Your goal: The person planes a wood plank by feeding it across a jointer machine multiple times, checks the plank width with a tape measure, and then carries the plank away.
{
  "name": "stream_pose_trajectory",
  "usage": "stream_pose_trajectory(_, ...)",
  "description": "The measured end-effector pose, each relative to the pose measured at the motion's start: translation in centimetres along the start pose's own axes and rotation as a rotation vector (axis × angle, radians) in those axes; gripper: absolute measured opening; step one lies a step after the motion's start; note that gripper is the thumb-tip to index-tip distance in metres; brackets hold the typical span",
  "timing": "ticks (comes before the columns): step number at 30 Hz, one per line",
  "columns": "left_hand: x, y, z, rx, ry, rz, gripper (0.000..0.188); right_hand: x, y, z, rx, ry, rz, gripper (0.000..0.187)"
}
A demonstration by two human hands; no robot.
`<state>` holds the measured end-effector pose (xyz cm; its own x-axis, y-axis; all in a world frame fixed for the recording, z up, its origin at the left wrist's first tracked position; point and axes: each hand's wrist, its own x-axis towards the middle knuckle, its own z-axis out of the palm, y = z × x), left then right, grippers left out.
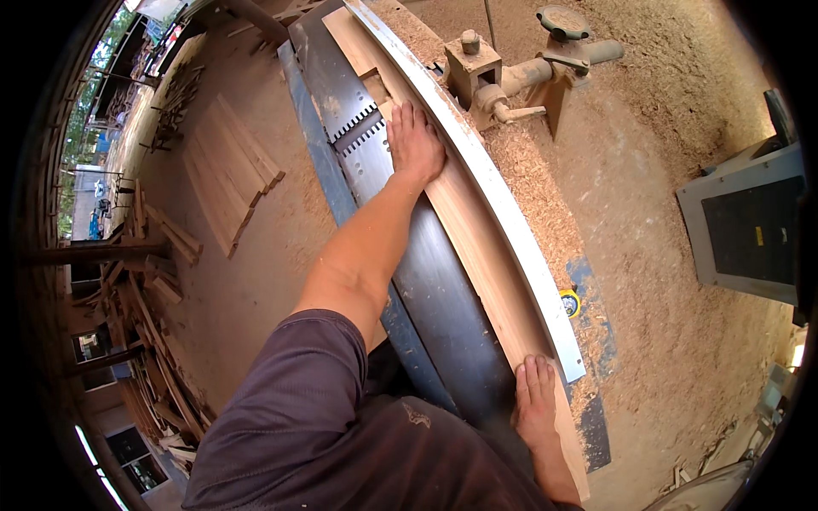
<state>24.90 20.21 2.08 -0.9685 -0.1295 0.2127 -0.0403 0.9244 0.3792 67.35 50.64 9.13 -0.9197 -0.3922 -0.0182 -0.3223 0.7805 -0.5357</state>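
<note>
A long, pale wooden board (477, 247) lies along the dark steel bed of a jointer (443, 289), beside a long white fence (494, 192). My left hand (416, 149) presses flat on the board, fingers stretched forward, close to the toothed slot (356, 128) in the bed. Nearer my body, my right hand (535, 404) grips the board towards its near end, with its fingers over the wood. Just ahead of my left fingers, a small notch-like gap (373, 83) shows at the board's edge.
Behind the fence stand a metal bracket and clamp lever (511, 111). A yellow tape measure (570, 302) sits among wood shavings. Several planks (226, 170) lie on the floor at left, near a scrap wood pile (162, 366). A grey cabinet (745, 221) stands at right.
</note>
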Motion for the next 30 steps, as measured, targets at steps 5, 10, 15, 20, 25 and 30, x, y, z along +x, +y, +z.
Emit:
stream_pose_trajectory(5, 1.3, -0.5, -0.4, 0.04, -0.011, 0.008, 0.046, 1.8, -0.3, -0.2, 0.025, 0.024, -0.013, 0.063)
stream_pose_trajectory(10, 2.6, -1.7, 0.1, 0.044, 0.024, 0.026, 0.045, 3.1, -0.7, 0.0, 0.022, 0.01, 0.004, 0.067)
stream_pose_trajectory(15, 4.2, -2.6, 0.4, 0.08, 0.019, 0.045, 0.047, 4.3, -0.8, 0.3, 0.038, -0.005, 0.02, 0.07)
stream_pose_trajectory(20, 5.5, -3.5, 0.9, 0.082, 0.035, 0.044, 0.047, 5.7, -0.6, 0.9, 0.033, 0.0, 0.005, 0.071)
stream_pose_trajectory(25, 7.2, -4.4, 0.9, 0.078, 0.042, 0.037, 0.047, 7.4, -0.6, 1.6, 0.022, 0.019, -0.013, 0.071)
stream_pose_trajectory(30, 9.2, -5.2, 0.5, 0.101, -0.013, 0.042, 0.046, 9.2, -0.9, 1.8, 0.018, 0.008, 0.002, 0.07)
